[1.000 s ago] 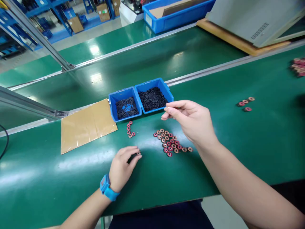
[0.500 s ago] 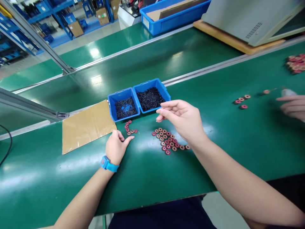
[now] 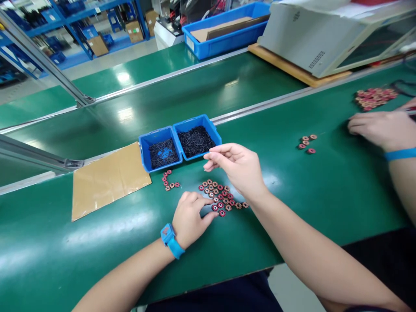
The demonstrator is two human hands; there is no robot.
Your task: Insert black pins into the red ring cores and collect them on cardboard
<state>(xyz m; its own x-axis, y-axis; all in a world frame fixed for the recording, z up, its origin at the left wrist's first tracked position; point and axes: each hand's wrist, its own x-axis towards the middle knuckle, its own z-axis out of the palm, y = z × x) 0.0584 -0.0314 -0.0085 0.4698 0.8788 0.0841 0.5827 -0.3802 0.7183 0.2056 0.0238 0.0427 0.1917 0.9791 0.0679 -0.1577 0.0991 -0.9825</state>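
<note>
Left hand (image 3: 188, 221) has moved from the short ring row (image 3: 166, 183) to the left edge of the toothed ring cluster (image 3: 225, 200), fingers parted, while right hand (image 3: 242, 171) pinches beyond, its content I cannot tell.

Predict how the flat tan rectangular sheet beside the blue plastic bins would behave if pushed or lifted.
The sheet is probably light, since it looks thin. It lies flat without curling, so it may be fairly stiff. Its glossy surface hints that it could slide when pushed.
</note>
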